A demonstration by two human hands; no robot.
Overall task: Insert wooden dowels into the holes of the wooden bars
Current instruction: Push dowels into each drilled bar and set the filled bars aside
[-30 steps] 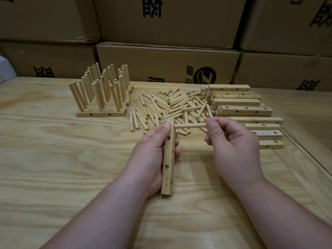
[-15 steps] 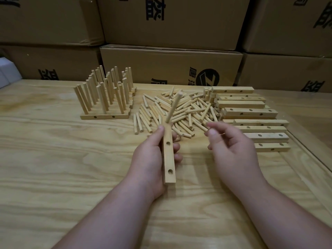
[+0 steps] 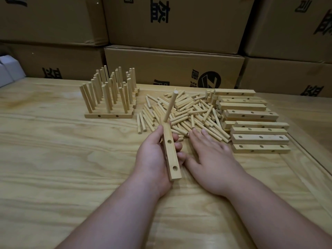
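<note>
while held, bar [image 3: 170, 151] bears one dowel [image 3: 170, 106]

Your left hand [image 3: 152, 157] is raised off the surface, thumb along the near-left side and fingers curled round the far side of the wooden bar [image 3: 170, 151], gripping it. Your right hand [image 3: 212, 155] lies palm down, fingers straight and spread, tips pointing away from you. Both forearms enter from the lower edge, bare.
</note>
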